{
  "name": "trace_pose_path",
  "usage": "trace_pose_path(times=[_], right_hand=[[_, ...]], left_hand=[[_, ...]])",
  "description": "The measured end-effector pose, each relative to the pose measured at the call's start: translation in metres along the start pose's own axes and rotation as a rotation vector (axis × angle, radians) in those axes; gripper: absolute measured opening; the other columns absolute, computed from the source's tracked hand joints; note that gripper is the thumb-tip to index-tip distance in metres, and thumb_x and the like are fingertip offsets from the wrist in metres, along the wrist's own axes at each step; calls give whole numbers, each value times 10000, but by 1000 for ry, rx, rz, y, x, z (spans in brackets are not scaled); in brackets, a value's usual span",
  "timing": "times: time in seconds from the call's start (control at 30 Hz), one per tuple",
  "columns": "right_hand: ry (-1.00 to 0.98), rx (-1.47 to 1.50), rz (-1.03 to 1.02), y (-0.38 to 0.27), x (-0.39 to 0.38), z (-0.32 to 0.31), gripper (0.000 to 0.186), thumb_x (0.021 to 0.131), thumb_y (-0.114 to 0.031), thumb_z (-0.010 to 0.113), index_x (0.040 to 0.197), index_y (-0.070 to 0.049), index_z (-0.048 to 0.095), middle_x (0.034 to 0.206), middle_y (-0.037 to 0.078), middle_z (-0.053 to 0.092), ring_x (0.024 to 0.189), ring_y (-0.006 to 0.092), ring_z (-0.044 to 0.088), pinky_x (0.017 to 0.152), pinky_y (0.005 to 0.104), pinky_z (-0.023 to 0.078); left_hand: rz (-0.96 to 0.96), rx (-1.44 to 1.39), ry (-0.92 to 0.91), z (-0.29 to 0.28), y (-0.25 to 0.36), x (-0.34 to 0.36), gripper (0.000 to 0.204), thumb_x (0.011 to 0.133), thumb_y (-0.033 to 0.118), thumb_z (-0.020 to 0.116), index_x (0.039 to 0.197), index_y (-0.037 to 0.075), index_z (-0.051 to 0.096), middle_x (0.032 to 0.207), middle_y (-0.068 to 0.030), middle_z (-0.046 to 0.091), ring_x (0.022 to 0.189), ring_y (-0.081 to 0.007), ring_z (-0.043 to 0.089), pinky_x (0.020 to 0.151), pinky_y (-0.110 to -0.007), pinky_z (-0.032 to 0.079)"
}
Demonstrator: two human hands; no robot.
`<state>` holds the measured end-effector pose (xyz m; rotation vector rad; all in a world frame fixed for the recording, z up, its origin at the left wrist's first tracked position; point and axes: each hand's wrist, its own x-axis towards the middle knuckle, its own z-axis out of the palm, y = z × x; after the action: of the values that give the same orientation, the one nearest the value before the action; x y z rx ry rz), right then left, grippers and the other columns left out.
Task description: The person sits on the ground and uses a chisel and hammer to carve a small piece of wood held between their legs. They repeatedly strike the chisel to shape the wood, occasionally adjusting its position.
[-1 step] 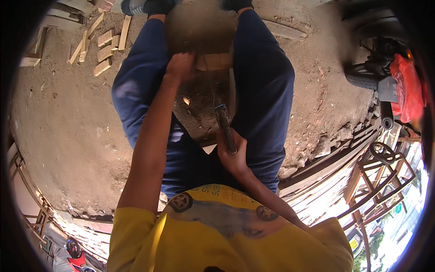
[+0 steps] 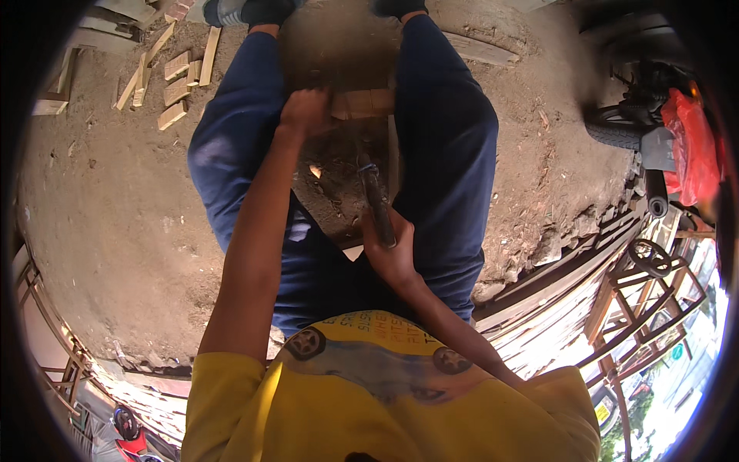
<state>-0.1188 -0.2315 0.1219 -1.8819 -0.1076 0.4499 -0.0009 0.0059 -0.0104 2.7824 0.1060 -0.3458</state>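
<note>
Between my knees lies a light brown wooden block (image 2: 372, 103), crosswise. My left hand (image 2: 305, 112) is closed at the block's left end and appears to grip it; its fingertips are dim. Nearer my body, my right hand (image 2: 391, 248) is wrapped round the handle of a dark-handled tool (image 2: 375, 196) with wire bound at its front end. A thin blade seems to run forward from the handle to the block, too dark to make out its edge or kind.
Several cut wood pieces (image 2: 176, 92) lie on the dirt floor at the far left. A plank (image 2: 481, 48) lies beyond my right foot. At the right are a tyre (image 2: 616, 137), a red plastic bag (image 2: 685, 142), stacked boards (image 2: 554, 289) and a wooden frame (image 2: 643, 323).
My right hand has slid a little forward and to the left, taking the dark-handled tool toward the block. My left hand stays at the block's end.
</note>
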Motion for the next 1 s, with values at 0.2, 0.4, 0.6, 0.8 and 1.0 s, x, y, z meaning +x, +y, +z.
trace_pose_path(times=[0.2,0.4,0.6,0.8,1.0], right_hand=[[-8,-23,36,-24,74,25,135,901,-62,589,805,30,576,588,4,498,581,31,463,480,259,375],[34,-38,-39,5,4,0,171,901,-81,603,770,22,565,583,-12,490,576,28,445,476,257,362],[-10,5,70,-18,71,17,159,904,-70,601,782,30,578,608,7,535,589,34,503,487,259,390],[-24,-40,63,-7,-5,-8,161,902,-61,598,771,27,569,613,14,537,582,40,489,495,264,392],[-17,-18,22,-27,78,27,149,901,-69,600,785,24,578,598,10,519,568,39,484,492,259,395]], left_hand=[[1,-113,103,-8,-4,-1,696,676,431,771,1192,52,498,925,-199,676,873,-356,667,757,-454,539],[3,-4,-7,-10,2,4,744,669,391,791,1238,55,448,968,-198,672,902,-366,658,774,-457,533],[-11,-68,110,2,-6,-2,753,685,414,772,1261,54,446,933,-207,676,882,-384,660,772,-458,533],[-1,-12,38,-2,-1,7,863,680,445,770,1346,50,388,934,-198,680,903,-384,657,792,-460,534],[-46,-77,38,-2,-5,4,737,672,426,773,1240,61,475,936,-200,680,897,-376,660,789,-459,537]])
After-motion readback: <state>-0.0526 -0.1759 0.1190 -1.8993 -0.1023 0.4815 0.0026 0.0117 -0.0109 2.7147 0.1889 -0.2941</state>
